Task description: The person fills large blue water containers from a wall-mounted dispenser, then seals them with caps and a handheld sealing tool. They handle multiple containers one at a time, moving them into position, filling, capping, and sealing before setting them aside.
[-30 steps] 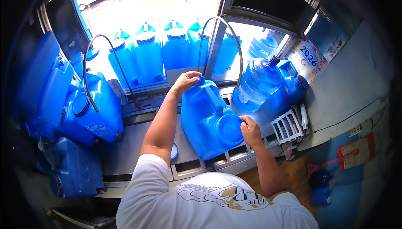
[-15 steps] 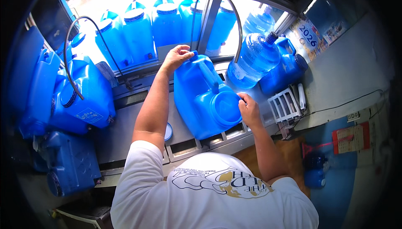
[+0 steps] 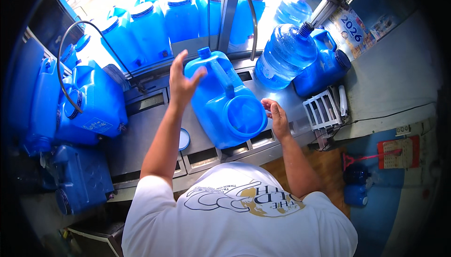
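Observation:
A blue plastic water jug (image 3: pixel 206 90) stands on the metal counter in front of me. Its wide round mouth faces me, and a small blue cap and a moulded handle are on its far part. Raised beside the jug's left side, my left hand (image 3: pixel 183 82) is open with thumb and fingers spread, holding nothing. My right hand (image 3: pixel 278 118) is by the right rim of the mouth, fingers slightly bent and apart, with nothing in it; whether a fingertip touches the rim I cannot tell. A round pale-blue lid (image 3: pixel 184 139) lies on the counter left of the jug.
A large clear-blue round bottle (image 3: pixel 286 52) and another blue jug (image 3: pixel 324 64) stand at the right, near a white rack (image 3: pixel 323 110). Blue jugs (image 3: pixel 96 109) crowd the left. Several more line the window sill. Curved hoses (image 3: pixel 60 52) arch over the counter (image 3: pixel 136 149).
My left hand has let go of the jug's small cap and lifted away to the left. My right hand has loosened from the mouth's rim, its fingers spreading.

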`<action>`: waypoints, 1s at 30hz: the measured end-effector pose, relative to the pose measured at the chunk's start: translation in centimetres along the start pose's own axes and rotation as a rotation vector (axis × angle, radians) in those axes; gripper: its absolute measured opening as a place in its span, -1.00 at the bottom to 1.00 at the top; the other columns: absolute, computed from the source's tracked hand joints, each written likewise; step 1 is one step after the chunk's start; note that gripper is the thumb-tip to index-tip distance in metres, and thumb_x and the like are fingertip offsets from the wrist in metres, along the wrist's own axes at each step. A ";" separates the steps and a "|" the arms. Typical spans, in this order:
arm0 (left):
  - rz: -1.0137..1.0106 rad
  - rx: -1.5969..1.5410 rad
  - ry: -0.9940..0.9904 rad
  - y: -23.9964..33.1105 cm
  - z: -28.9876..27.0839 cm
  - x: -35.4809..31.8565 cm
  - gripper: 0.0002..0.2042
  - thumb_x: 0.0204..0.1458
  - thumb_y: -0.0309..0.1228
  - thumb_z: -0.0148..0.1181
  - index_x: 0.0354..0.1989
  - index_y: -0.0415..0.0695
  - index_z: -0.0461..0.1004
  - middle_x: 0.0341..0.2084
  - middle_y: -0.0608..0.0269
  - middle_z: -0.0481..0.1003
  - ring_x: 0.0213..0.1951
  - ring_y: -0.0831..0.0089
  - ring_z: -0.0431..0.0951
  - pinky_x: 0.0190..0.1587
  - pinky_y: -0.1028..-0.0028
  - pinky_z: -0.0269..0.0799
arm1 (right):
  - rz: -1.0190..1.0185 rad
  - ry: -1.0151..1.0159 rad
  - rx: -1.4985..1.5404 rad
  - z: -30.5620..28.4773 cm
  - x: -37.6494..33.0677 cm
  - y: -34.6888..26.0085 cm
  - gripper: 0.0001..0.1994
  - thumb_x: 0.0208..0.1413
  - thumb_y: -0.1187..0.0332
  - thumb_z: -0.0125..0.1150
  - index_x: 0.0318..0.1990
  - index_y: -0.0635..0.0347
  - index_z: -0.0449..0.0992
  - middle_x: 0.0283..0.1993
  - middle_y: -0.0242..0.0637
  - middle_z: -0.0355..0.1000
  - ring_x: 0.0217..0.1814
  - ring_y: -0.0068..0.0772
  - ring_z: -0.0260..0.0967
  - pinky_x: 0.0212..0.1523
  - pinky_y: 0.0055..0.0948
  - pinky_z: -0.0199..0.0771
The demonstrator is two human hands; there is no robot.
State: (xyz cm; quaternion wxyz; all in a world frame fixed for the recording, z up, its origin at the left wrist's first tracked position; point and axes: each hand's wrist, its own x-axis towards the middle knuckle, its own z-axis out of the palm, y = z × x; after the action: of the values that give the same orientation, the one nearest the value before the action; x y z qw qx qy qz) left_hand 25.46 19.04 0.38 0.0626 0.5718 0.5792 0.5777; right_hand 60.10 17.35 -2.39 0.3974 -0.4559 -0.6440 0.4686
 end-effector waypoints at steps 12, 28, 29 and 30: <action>-0.188 0.204 -0.318 11.5 4.9 -13.6 0.44 -0.77 -0.05 0.74 0.48 -0.03 -0.05 0.47 -0.10 -0.17 0.47 -0.09 -0.05 0.43 0.04 0.06 | 0.528 -0.361 0.224 1.0 11.9 15.9 -0.44 0.30 -0.22 -0.06 0.00 0.11 0.51 -0.16 -0.38 0.48 -0.19 -0.49 0.43 -0.20 -0.44 0.42; -0.447 -0.196 -0.276 8.0 6.1 -11.3 0.37 -0.84 -0.14 0.75 0.45 0.13 0.14 0.51 -0.09 -0.28 0.51 -0.07 -0.23 0.45 0.01 -0.08 | 0.811 -0.124 0.661 13.5 37.6 28.4 -0.03 0.13 -0.32 0.11 0.53 0.03 -0.09 0.57 -0.01 -0.18 0.50 0.14 -0.02 0.29 0.11 0.13; -0.435 -0.181 -0.274 8.1 6.3 -11.1 0.37 -0.84 -0.15 0.75 0.45 0.17 0.13 0.51 -0.10 -0.29 0.51 -0.08 -0.22 0.45 0.00 -0.07 | 0.842 -0.084 0.685 13.9 37.9 28.7 -0.03 0.12 -0.32 0.13 0.53 0.01 -0.10 0.56 0.02 -0.17 0.49 0.13 0.00 0.27 0.08 0.15; -0.434 -0.170 -0.283 8.2 6.4 -10.9 0.38 -0.84 -0.15 0.75 0.46 0.20 0.12 0.51 -0.10 -0.29 0.51 -0.09 -0.22 0.44 0.00 -0.05 | 0.875 -0.008 0.707 14.2 38.2 28.7 -0.03 0.10 -0.32 0.14 0.51 0.02 -0.07 0.54 0.02 -0.11 0.48 0.13 0.02 0.25 0.06 0.17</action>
State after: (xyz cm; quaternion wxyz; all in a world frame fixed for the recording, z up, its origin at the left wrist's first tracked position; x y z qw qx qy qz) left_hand 38.66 12.20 -1.98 0.3130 0.5018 0.6231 0.5118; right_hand 42.65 54.74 -30.40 0.2924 -0.5177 -0.2001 0.7787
